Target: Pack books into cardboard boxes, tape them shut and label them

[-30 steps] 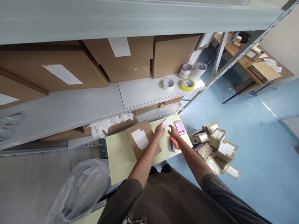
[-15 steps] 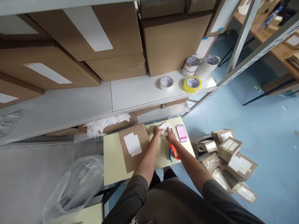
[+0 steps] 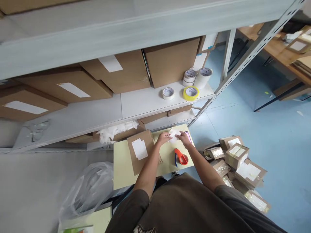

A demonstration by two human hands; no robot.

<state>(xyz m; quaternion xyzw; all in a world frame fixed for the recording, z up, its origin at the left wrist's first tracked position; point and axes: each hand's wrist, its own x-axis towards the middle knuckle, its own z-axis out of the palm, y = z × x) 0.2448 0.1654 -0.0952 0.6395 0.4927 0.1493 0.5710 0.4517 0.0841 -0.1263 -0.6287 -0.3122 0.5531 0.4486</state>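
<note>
Between my two hands is a white paper slip (image 3: 174,136), held above the pale yellow table (image 3: 122,168). My left hand (image 3: 163,138) pinches its left side. The right edge is gripped by the fingers of my right hand (image 3: 184,138). A phone with a pink screen (image 3: 188,135) lies partly covered behind my right hand. Nearer to me sits an orange tape dispenser (image 3: 181,157), with a blue strip-like tool (image 3: 176,160) beside it. Left of my hands a flat cardboard box (image 3: 134,162) carries white labels (image 3: 139,149).
Tape rolls (image 3: 168,93), one of them yellow (image 3: 190,93), stand on the grey shelf (image 3: 143,105) ahead, by large cartons (image 3: 172,61). Several taped parcels (image 3: 247,171) are piled on the blue floor at right. A clear plastic bag (image 3: 87,187) hangs at left.
My right hand has moved from the slip's near side to its right edge, and the slip is turned. The tape dispenser is now uncovered, the phone more hidden. My view has tilted upward.
</note>
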